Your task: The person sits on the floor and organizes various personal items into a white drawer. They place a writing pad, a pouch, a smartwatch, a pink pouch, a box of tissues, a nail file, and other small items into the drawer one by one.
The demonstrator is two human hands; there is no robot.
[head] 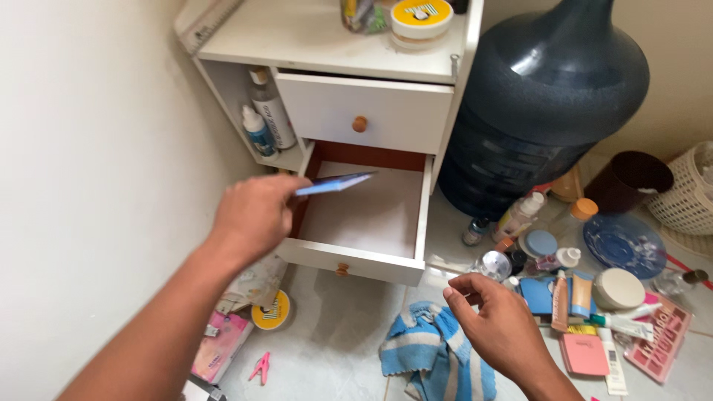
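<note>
The left hand (252, 215) is holding a thin blue card (334, 183) over the open drawer (364, 215), fingers clamped on its near end; it looks light, stiff. The right hand (496, 319) is hovering before the drawer, fingers loosely apart, empty.

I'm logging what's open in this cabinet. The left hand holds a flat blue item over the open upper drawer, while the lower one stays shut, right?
Not quite: the drawers are swapped. In the head view, the left hand holds the flat blue item over the open lower drawer, which looks empty. The upper drawer is the one nearly shut.
</note>
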